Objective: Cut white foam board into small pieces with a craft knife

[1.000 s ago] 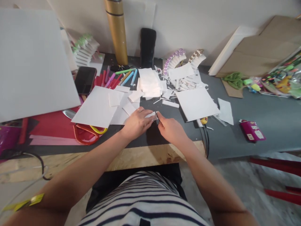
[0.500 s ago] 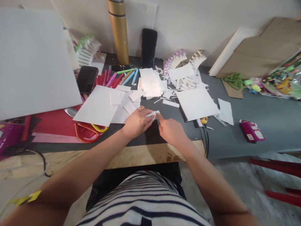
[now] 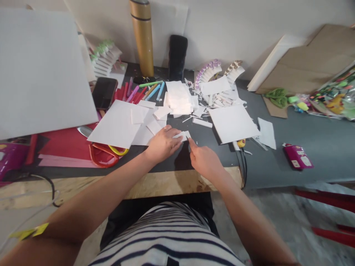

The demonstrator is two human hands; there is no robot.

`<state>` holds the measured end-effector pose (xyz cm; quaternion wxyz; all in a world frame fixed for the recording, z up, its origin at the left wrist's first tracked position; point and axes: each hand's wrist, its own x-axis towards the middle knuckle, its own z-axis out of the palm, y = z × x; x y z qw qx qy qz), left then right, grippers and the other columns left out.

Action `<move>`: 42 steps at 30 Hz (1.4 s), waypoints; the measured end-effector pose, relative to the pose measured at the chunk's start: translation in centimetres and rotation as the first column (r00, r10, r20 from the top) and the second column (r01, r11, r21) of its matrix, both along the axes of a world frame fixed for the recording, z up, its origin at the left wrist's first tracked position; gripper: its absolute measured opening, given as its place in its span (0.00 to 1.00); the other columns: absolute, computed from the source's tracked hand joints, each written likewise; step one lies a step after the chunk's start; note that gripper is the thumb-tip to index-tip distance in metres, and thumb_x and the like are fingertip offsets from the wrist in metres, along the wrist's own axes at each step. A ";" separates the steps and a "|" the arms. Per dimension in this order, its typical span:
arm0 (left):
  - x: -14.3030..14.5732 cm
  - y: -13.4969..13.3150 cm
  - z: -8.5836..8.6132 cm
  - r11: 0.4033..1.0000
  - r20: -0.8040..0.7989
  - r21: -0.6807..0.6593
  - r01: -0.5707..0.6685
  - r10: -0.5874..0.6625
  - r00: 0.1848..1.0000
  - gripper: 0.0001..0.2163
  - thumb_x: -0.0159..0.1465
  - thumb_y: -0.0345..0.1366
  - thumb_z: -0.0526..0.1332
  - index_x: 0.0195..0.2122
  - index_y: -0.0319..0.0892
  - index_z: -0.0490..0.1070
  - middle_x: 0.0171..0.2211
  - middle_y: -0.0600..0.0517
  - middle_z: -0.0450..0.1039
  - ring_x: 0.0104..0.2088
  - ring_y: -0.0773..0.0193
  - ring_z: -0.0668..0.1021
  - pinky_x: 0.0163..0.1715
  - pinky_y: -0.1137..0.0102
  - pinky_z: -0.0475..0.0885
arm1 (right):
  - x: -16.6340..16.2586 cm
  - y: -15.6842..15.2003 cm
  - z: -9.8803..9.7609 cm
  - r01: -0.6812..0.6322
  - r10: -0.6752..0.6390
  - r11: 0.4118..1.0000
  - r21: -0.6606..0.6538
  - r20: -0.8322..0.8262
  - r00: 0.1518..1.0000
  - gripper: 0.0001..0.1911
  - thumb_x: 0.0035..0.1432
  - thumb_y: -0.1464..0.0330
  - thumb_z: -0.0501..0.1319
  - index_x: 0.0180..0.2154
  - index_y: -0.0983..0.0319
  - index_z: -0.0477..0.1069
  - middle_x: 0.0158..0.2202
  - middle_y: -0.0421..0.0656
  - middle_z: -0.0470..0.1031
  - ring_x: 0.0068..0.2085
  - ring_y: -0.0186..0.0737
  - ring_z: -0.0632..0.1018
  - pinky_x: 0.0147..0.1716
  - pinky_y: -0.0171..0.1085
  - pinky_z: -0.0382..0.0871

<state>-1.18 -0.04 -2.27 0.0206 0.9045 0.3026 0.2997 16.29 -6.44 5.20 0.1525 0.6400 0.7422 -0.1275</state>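
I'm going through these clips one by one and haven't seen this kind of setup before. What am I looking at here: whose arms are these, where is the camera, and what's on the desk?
There is no machine here. The camera sits on a person's head and looks down, so the two bare arms are the wearer's own, above a striped shirt. The left hand presses a small white piece onto the dark desk mat. The right hand meets that piece with its fingertips; whether it holds a thin tool I cannot tell. Around them lie white sheets, a stack of white cut squares, coloured markers, a phone, red-handled scissors and a gold flask by the wall.
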 end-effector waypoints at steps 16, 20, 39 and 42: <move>-0.1 0.2 -0.2 0.998 0.034 0.048 0.030 -0.032 0.999 0.11 0.70 0.32 0.56 0.41 0.36 0.79 0.45 0.39 0.79 0.39 0.55 0.75 0.42 0.57 0.73 | 0.3 -1.5 -0.2 -0.020 0.020 1.000 -0.002 0.009 1.000 0.34 0.66 0.74 0.48 0.72 0.71 0.51 0.37 0.56 0.82 0.39 0.54 0.83 0.35 0.42 0.72; -0.1 0.2 -0.2 0.999 0.038 0.029 0.038 -0.039 0.998 0.11 0.70 0.32 0.56 0.40 0.37 0.80 0.45 0.38 0.79 0.40 0.54 0.75 0.42 0.57 0.73 | 0.5 -1.8 -0.1 -0.015 0.015 1.000 -0.007 0.007 1.000 0.34 0.66 0.74 0.48 0.72 0.72 0.51 0.36 0.56 0.82 0.39 0.54 0.83 0.35 0.42 0.71; -0.4 -0.3 1.4 0.931 0.533 -0.344 0.123 0.086 0.842 0.12 0.65 0.38 0.66 0.48 0.42 0.80 0.48 0.43 0.81 0.48 0.53 0.81 0.52 0.56 0.73 | 3.9 0.9 -1.6 0.552 -0.240 0.833 -0.039 -0.924 0.297 0.12 0.67 0.62 0.54 0.42 0.61 0.71 0.20 0.38 0.69 0.19 0.37 0.71 0.23 0.35 0.65; -0.8 -0.3 2.2 0.744 0.656 -0.628 0.227 0.349 0.669 0.16 0.62 0.42 0.69 0.50 0.45 0.80 0.48 0.46 0.81 0.47 0.56 0.81 0.50 0.62 0.75 | 2.0 1.9 -2.1 0.156 -0.549 0.788 -0.595 -0.795 -0.258 0.10 0.66 0.61 0.58 0.36 0.61 0.68 0.24 0.39 0.74 0.24 0.39 0.78 0.26 0.39 0.75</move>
